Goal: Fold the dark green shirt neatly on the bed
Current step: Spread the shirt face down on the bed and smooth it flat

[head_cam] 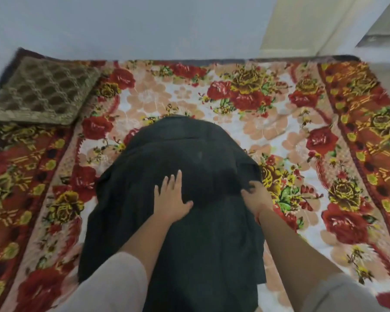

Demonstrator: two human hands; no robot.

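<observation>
The dark green shirt [178, 154] lies spread lengthwise on the bed's floral blanket [268, 122], collar end far from me, hem hanging toward me. My left hand [172, 199] rests flat on the middle of the shirt with fingers spread, palm down. At the shirt's right edge, my right hand [256, 197] pinches a bunched piece of the fabric, which looks like the right sleeve folded inward. The left side of the shirt lies loosely with a sleeve edge showing.
A brown patterned cushion [43, 93] sits at the far left corner of the bed. A pale wall [122, 25] runs behind the bed, with a cream door frame [302, 23] at the right. Blanket borders extend to both sides.
</observation>
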